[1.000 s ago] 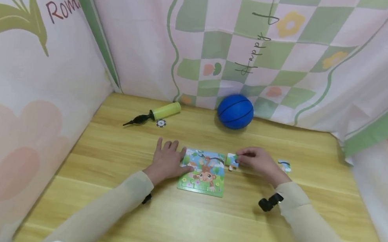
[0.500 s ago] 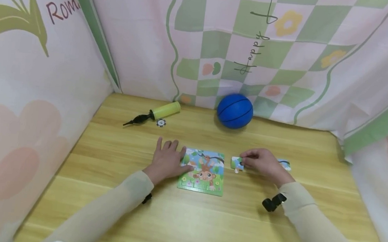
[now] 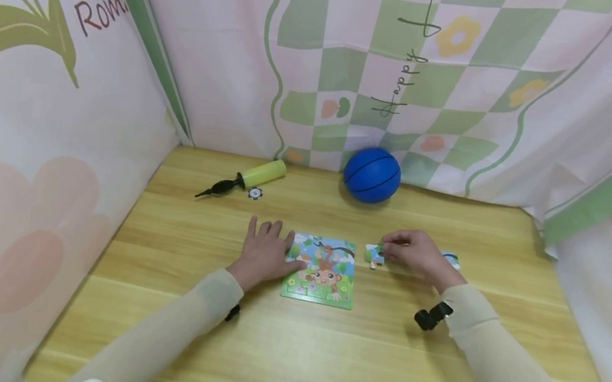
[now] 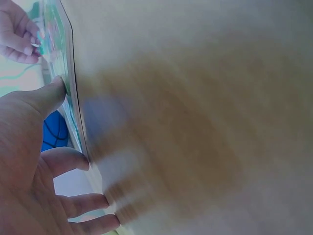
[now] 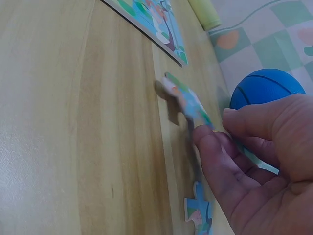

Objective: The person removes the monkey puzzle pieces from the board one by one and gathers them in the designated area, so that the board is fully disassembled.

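Observation:
A jigsaw puzzle (image 3: 325,277) with a monkey picture lies flat on the table in the head view. My left hand (image 3: 265,252) is spread at its left edge, the thumb resting over the puzzle. To the right of the board, my right hand (image 3: 414,255) pinches a loose puzzle piece (image 3: 374,255) between thumb and fingers. In the right wrist view this piece is tilted, with a shadow beside it on the wood. A second puzzle piece (image 5: 198,211) lies on the table; in the head view the right hand partly covers it.
Behind the puzzle a blue ball (image 3: 372,175) sits against the patterned curtain (image 3: 345,27). A yellow-green hand pump (image 3: 263,174) with a black nozzle lies at the back left. Beside it is a small black-and-white round disc (image 3: 255,193). Curtains enclose the wooden table (image 3: 310,359).
My right hand has moved the pinched piece a little to the right, away from the puzzle's edge. The left hand has stayed in place on the board.

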Motion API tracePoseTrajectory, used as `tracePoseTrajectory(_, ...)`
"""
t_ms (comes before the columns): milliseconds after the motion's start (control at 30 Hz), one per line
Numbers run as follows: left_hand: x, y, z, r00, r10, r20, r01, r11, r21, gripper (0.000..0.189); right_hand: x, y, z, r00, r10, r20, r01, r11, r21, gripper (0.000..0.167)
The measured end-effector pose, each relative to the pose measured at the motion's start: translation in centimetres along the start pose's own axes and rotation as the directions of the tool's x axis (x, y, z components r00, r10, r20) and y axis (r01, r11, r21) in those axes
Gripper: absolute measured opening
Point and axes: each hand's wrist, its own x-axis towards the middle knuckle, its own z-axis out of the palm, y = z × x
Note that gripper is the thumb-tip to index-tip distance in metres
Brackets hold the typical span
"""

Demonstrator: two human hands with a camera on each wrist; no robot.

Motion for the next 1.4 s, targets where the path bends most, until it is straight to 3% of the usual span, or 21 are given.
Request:
tracePoseTrajectory(200, 0.1, 0.0, 0.0, 1.0, 0.002, 0.002, -0.002, 1.0, -0.004, 0.096, -0.1, 0.1, -0.3, 1.0, -0.016, -0.017, 0.015, 0.999, -0.045, 0.038)
tracePoseTrajectory(500, -0.6, 0.7, -0.3, 0.999, 0.024, -0.038, -0.025, 0.999, -0.027, 0.089, -0.7, -0.3, 1.0, 0.997, -0.066, 0.039, 0.065, 0.998, 0.015, 0.037)
tracePoseTrajectory(700, -1.5, 2.3, -0.5, 0.981, 0.173, -0.082, -0.18, 0.98, -0.088, 0.074, -1.4, -2.0, 2.7, 0.986, -0.129, 0.108, 0.132, 0.991, -0.022, 0.035)
tracePoseTrajectory(833, -1.6, 3.3, -0.6, 0.961, 0.27, -0.053, -0.274, 0.956, -0.102, 0.074, -1.5, -2.9, 3.7, 0.979, -0.163, 0.126, 0.177, 0.979, -0.106, 0.033)
tracePoseTrajectory(967, -1.7, 3.9, -0.2, 0.956, 0.292, -0.018, -0.292, 0.951, -0.099, 0.075, -1.3, -2.8, 4.7, 0.962, -0.226, 0.151, 0.257, 0.937, -0.237, 0.027)
tracePoseTrajectory(1167, -1.5, 4.0, 0.6, 0.958, 0.284, -0.033, -0.286, 0.953, -0.102, 0.074, -1.5, -2.8, 6.4, 0.93, -0.334, 0.154, 0.368, 0.856, -0.363, 0.021)
tracePoseTrajectory(1333, -1.6, 3.8, 0.6, 0.956, 0.29, -0.037, -0.292, 0.95, -0.11, 0.075, -1.6, -2.7, 7.2, 0.89, -0.413, 0.193, 0.454, 0.759, -0.467, 0.02)
tracePoseTrajectory(1400, -1.6, 3.8, 0.7, 0.956, 0.29, -0.034, -0.292, 0.95, -0.11, 0.076, -1.6, -2.7, 7.4, 0.879, -0.429, 0.208, 0.474, 0.734, -0.486, 0.021)
